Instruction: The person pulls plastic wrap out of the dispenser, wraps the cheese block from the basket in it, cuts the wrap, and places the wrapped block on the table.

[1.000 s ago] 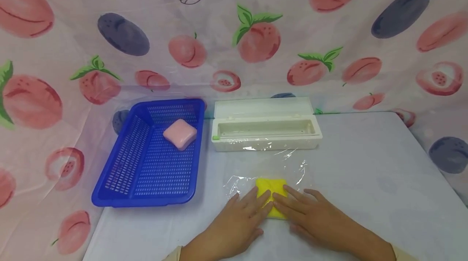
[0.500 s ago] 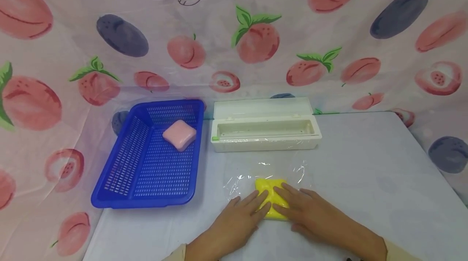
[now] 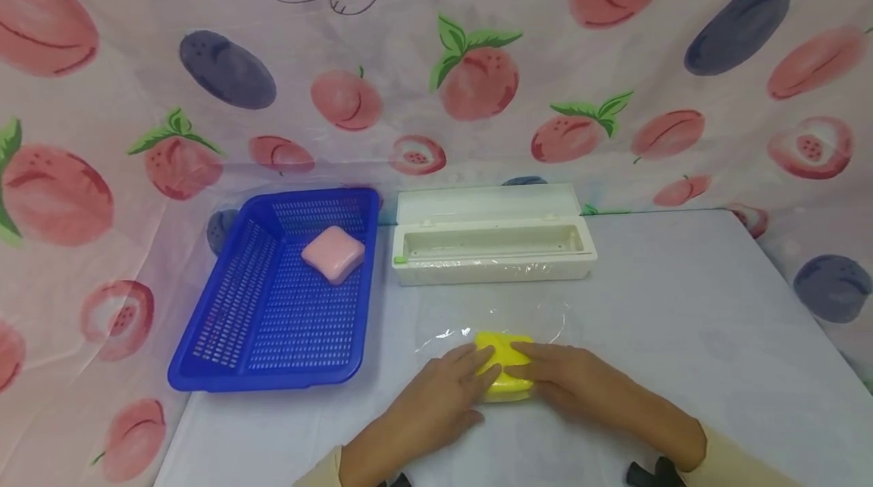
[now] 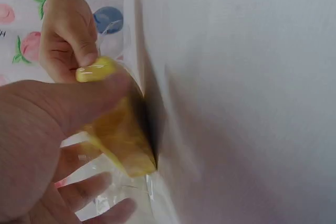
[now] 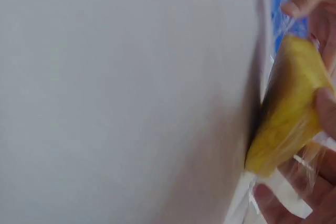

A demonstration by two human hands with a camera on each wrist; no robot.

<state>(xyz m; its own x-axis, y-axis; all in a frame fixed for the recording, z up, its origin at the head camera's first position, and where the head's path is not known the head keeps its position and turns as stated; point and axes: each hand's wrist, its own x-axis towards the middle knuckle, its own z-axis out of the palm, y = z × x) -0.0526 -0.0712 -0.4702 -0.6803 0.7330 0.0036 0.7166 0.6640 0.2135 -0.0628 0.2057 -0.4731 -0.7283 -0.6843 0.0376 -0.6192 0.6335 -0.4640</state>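
Observation:
A yellow, squarish block (image 3: 506, 351), wrapped in clear film, is between both hands near the front of the table. My left hand (image 3: 436, 398) grips its left side, and my right hand (image 3: 588, 387) grips the right. Fingers lie over the top while the thumbs are at the near side, as both wrist views show. In the right wrist view the block (image 5: 295, 90) stands tilted, with loose film around its lower end. Behind it, a sheet of clear film (image 3: 492, 311) stretches toward a white cling film dispenser (image 3: 494, 272) with its lid raised.
To the left stands a blue plastic basket (image 3: 273, 381) holding a pink cushion-shaped block (image 3: 334, 254). A fruit-print curtain (image 3: 382, 32) hangs along the back of the white-covered table (image 3: 696, 320). Black pieces (image 3: 658, 473) show by the wrists.
Both hands were lying with spread fingers on the flat yellow block. Now they have closed in on its sides, and its near edge has tipped up.

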